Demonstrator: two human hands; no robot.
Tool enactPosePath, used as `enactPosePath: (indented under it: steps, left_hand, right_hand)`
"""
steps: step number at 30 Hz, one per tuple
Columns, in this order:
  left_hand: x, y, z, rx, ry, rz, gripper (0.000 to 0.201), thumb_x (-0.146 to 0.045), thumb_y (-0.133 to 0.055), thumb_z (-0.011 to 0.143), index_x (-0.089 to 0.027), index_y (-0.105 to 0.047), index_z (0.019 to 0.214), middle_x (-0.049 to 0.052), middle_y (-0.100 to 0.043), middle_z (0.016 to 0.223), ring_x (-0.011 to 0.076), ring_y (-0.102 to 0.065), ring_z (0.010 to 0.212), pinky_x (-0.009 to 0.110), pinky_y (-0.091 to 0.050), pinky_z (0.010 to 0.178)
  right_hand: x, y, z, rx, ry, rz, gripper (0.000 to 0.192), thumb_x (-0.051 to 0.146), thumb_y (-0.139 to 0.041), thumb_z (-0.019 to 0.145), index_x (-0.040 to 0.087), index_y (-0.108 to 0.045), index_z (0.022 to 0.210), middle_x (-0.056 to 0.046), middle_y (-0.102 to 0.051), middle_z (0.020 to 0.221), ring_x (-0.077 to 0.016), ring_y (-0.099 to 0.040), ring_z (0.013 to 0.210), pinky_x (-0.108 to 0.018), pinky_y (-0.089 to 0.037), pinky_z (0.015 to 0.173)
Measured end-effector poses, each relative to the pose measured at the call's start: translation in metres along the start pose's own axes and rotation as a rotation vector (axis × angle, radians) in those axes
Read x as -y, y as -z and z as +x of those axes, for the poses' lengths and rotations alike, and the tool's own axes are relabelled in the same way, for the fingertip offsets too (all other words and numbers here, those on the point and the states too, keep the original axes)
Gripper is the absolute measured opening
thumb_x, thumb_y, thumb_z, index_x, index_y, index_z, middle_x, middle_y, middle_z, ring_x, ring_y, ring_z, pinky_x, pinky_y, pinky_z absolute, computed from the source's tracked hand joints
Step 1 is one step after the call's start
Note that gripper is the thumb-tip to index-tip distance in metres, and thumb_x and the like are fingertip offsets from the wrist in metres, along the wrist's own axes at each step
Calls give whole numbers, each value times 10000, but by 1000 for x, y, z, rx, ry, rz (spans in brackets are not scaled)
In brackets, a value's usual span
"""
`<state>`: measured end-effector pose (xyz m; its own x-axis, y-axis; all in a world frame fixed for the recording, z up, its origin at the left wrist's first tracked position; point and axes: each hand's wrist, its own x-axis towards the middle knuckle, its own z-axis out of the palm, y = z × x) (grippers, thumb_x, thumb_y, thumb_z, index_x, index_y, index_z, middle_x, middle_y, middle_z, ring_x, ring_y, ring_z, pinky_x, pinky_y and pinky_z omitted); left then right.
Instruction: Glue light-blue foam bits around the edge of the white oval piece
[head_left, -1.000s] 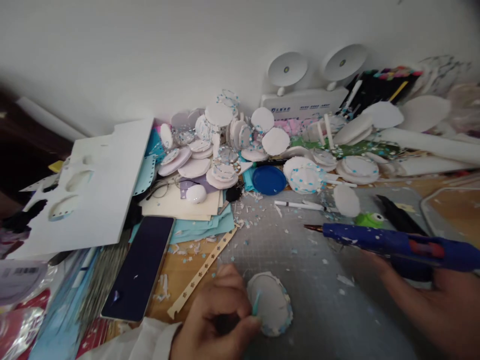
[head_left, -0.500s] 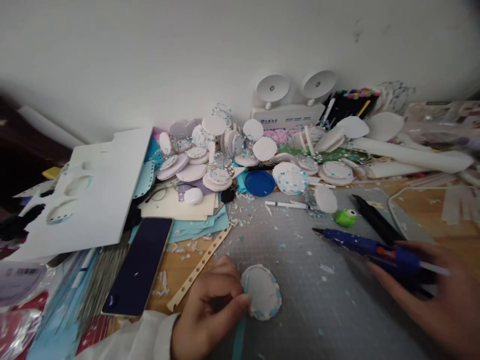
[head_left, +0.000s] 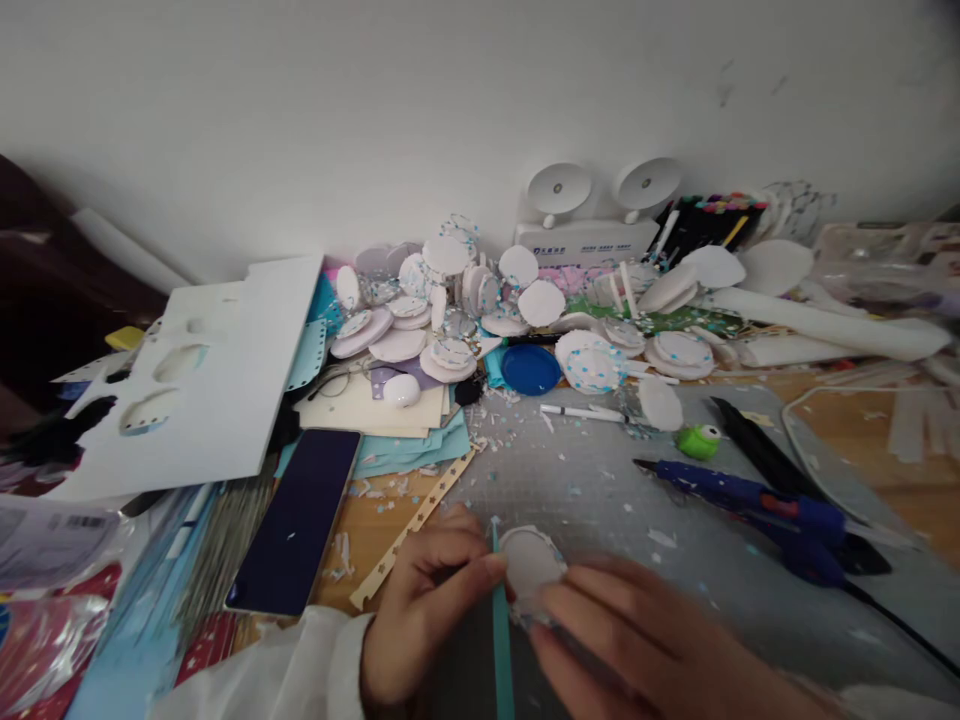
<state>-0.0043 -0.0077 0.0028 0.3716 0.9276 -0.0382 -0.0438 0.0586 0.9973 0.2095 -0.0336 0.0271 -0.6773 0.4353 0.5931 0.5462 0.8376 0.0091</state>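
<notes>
1. My left hand (head_left: pixel 424 610) sits at the near edge of the bench (head_left: pixel 600 490), thumb and forefinger pinching a teal strip (head_left: pixel 499 630) against the rim of a white foam disc (head_left: pixel 531 562). The strip runs from the pinch down toward me and off the near edge.
2. My right hand (head_left: pixel 637 640) lies on the disc's right side, fingers spread loosely and pressing it flat on the grey mat; it grips nothing.
3. To do this step well, I judge I should keep the strip's edge level with the disc's rim, press in short stretches, and turn the disc with the right hand rather than drag the strip (any glue there would smear otherwise).
4. The blue glue gun (head_left: pixel 750 495) lies well apart toward the right edge, nozzle pointing left, clear of both hands.
5. A phone (head_left: pixel 296 520) lies face up toward the left near corner, beside a punched paper strip (head_left: pixel 416 530).
6. Hard to make out: the right hand is blurred, so I cannot tell exactly where its fingertips touch, and it covers the disc's near half.
7. I cannot see whether glue sits between strip and disc, nor how far round the strip already goes.
8. The heap of foam discs (head_left: pixel 450 320) along the far edge is too jumbled to count.
</notes>
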Motion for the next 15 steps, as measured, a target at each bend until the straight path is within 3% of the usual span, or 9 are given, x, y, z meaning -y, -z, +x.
enactPosePath:
  steps: [3,8,12,15]
  left_hand:
    - [-2,-1,0,-21,-2,3,489,-433,-675,909,-169,-582,508,-25,-402,598,137,-403,648,271,-339,662]
    - [-1,-3,-1,-55,8,18,481,-413,-647,932,-171,-565,525,-27,-399,604,134,-404,637,266,-348,643]
    - [-1,-3,-4,-98,-99,143,386,-406,-565,991,-194,-684,691,-9,-545,670,140,-521,691,263,-413,703]
    - [0,-3,-6,-114,-241,359,389,-583,-594,923,-221,-701,1018,47,-634,932,207,-609,899,321,-493,814]
  right_hand:
    - [1,-18,28,-41,138,22,357,94,-372,1017,210,-704,956,30,-772,935,-144,-668,884,-286,-547,827]
    - [-7,-19,24,-91,204,53,427,79,-323,1020,174,-722,902,-7,-781,907,-143,-685,884,-262,-569,832]
    - [-29,-3,15,-165,87,90,319,102,-397,999,180,-699,931,-55,-795,896,-163,-729,901,-271,-609,801]
    - [-47,2,3,-151,-184,143,180,95,-527,931,199,-664,984,-62,-795,905,-162,-754,808,-271,-631,729]
